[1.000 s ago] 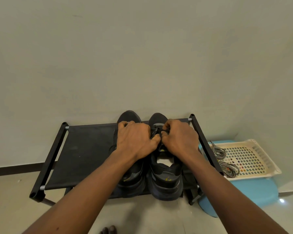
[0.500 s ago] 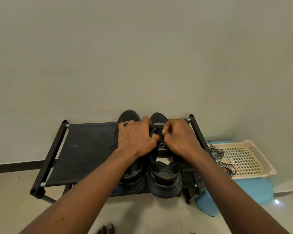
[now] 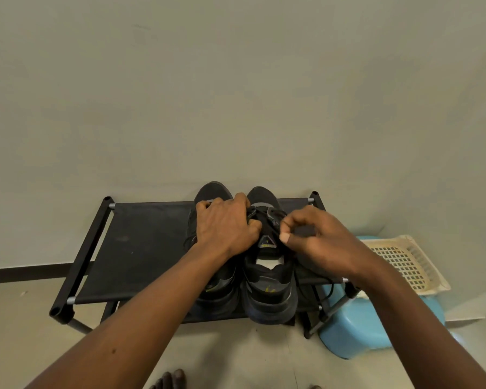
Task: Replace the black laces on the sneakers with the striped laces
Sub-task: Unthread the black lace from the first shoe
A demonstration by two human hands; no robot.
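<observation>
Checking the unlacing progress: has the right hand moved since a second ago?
Yes. The right hand has shifted rightward from over the black sneaker toward the black fabric shoe rack's right end rail, pinching a black lace.

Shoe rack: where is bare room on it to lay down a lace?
The fabric shelf is bare from the left end frame to the left sneaker. Rightward it is crowded: the right sneaker, the left hand, and the right hand pinching a black lace.

Black fabric shoe rack (image 3: 141, 248), two black sneakers (image 3: 267, 290) side by side on top.
</observation>
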